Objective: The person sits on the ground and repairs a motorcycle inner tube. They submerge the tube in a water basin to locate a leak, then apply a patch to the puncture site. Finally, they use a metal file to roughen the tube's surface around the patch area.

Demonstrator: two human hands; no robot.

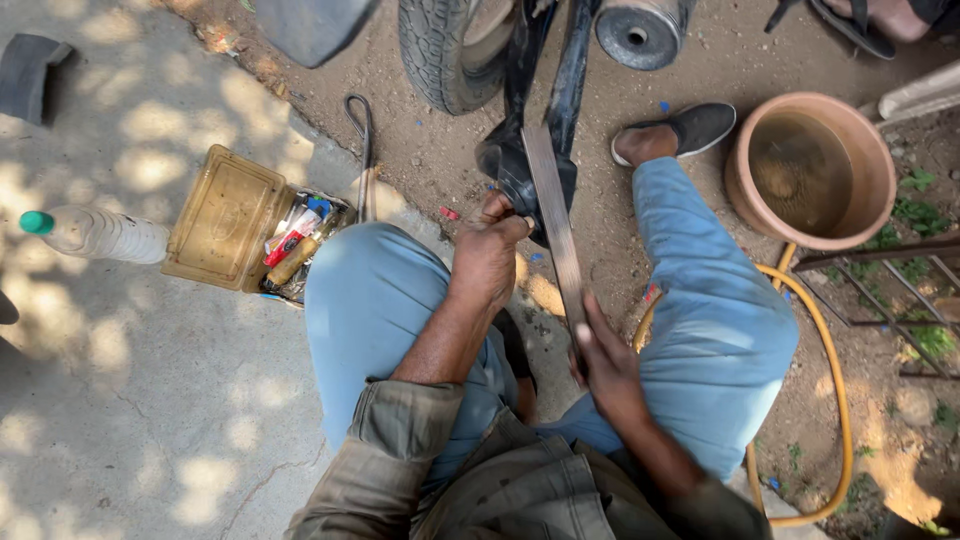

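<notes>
Sunlit concrete (pixel 130 400) meets dirt (pixel 700 70); both hands' fingers (pixel 520 222) pinch a flat metal file (pixel 555 230).

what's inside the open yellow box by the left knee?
The open yellow box holds small tubes and bits, red, yellow and blue among them. Its lid is flipped open beside the bottle. The left knee covers the box's near edge; deeper contents hidden.

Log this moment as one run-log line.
left hand: holds black inner tube | right hand: grips flat metal file laid on tube | open toolbox left
</notes>
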